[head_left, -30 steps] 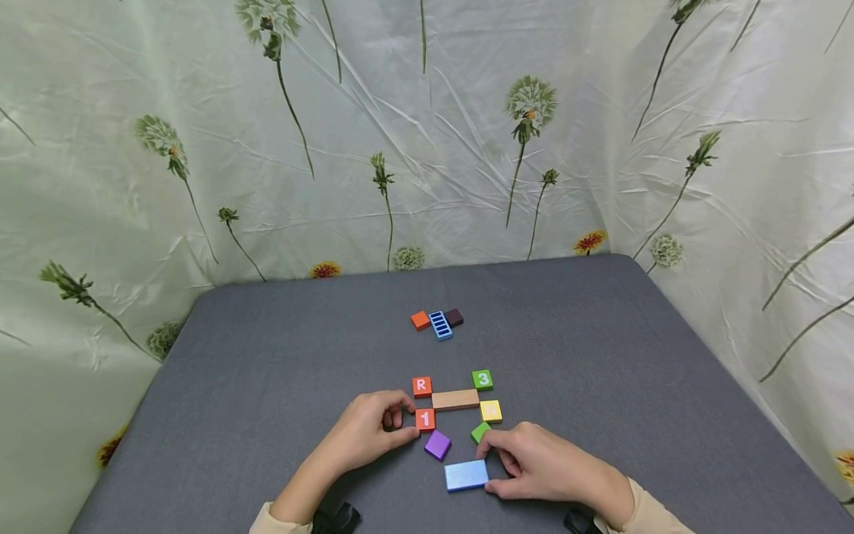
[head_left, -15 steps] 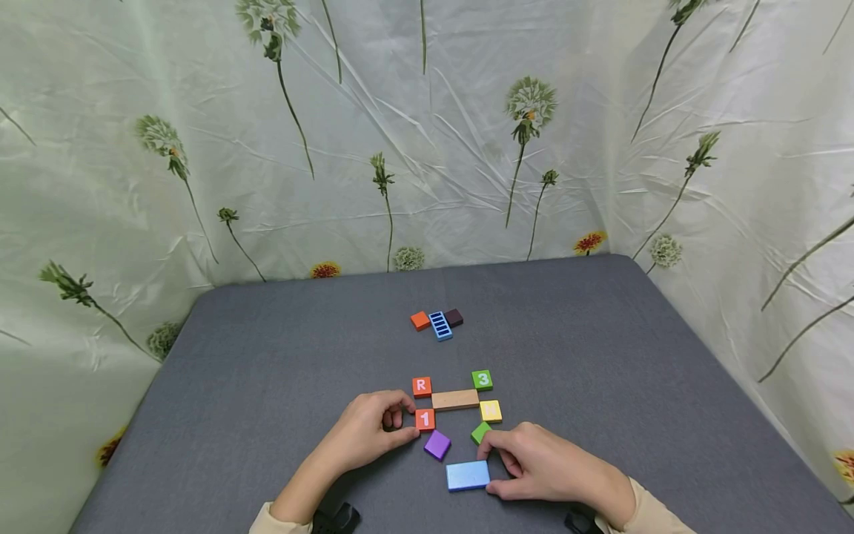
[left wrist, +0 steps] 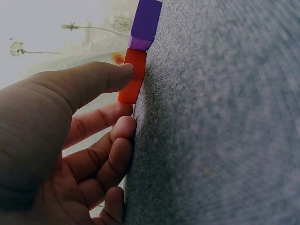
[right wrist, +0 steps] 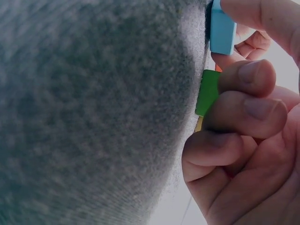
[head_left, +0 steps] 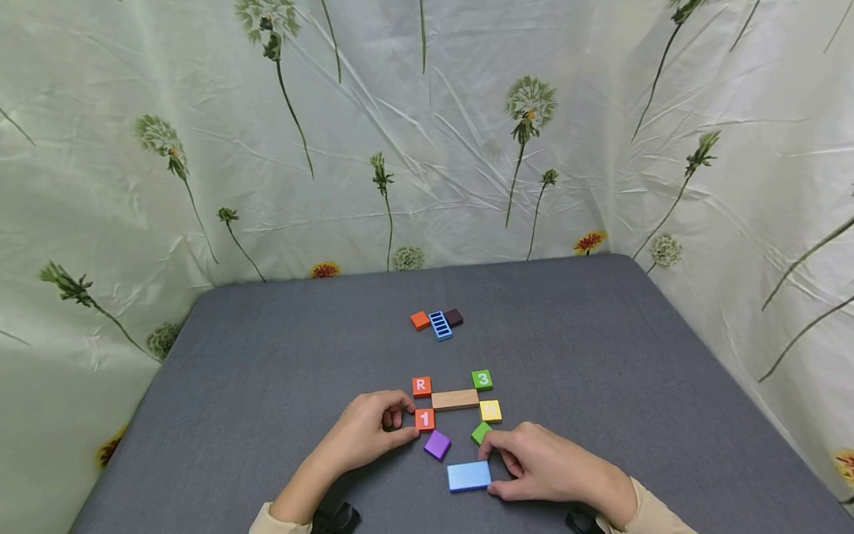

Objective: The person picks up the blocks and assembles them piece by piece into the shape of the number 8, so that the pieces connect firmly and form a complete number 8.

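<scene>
In the head view my left hand [head_left: 370, 426] holds the red "1" block [head_left: 425, 420] at its left side between thumb and index finger. The left wrist view shows the thumb on this block [left wrist: 129, 92], with the purple block [left wrist: 146, 21] touching its far end. At the right end of the light-blue block [head_left: 469, 476], my right hand [head_left: 543, 463] pinches it with thumb and index finger. This blue block [right wrist: 222, 30] lies flat near the front, below the tilted purple block [head_left: 437, 445] and the green block [head_left: 481, 432], which the right index finger partly covers.
Behind the hands, a tan plank [head_left: 456, 400] lies between a red "R" block [head_left: 422, 386], a green "3" block [head_left: 482, 380] and a yellow block [head_left: 490, 411]. Farther back are an orange block [head_left: 419, 320], a blue slotted block [head_left: 440, 325] and a dark block [head_left: 454, 317].
The light-blue block has shifted slightly to the right, along with my right thumb and index finger. My left hand has stayed in place.
</scene>
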Available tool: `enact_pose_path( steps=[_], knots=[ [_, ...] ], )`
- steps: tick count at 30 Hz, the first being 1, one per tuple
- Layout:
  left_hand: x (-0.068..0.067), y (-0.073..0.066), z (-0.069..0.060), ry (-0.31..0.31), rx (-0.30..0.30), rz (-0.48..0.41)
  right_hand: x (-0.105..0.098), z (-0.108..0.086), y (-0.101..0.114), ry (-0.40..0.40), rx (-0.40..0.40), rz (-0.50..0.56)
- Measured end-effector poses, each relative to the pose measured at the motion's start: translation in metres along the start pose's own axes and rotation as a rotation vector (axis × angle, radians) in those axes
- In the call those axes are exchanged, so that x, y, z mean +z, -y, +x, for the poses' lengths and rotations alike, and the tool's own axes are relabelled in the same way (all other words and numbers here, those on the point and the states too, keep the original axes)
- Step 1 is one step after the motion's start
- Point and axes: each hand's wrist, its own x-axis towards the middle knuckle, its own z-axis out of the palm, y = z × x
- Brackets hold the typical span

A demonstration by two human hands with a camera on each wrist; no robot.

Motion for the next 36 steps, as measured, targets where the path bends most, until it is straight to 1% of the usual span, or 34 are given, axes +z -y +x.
enact_pose_path(
  steps=[4,8,11,16,26,36],
  knots=[
    [0.0,0.0,0.0,-0.001,0.0,0.001,0.0,0.001,0.002,0.002,-0.002,-0.019],
    [0.0,-0.001,0.0,-0.004,0.005,-0.008,0.0,0.004,0.006,0.0,0.028,-0.063],
    [0.0,-0.001,0.0,-0.007,0.013,-0.017,0.0,0.006,0.011,-0.019,0.043,-0.105],
    [0.0,0.0,0.001,-0.007,0.017,-0.021,0.002,0.009,0.013,-0.059,0.021,-0.16],
    [0.0,-0.001,0.001,0.007,0.001,-0.012,-0.001,0.016,0.011,-0.046,0.081,-0.151],
    [0.0,-0.001,0.0,0.006,-0.008,-0.003,-0.003,0.018,0.01,-0.044,0.099,-0.136]
  ],
)
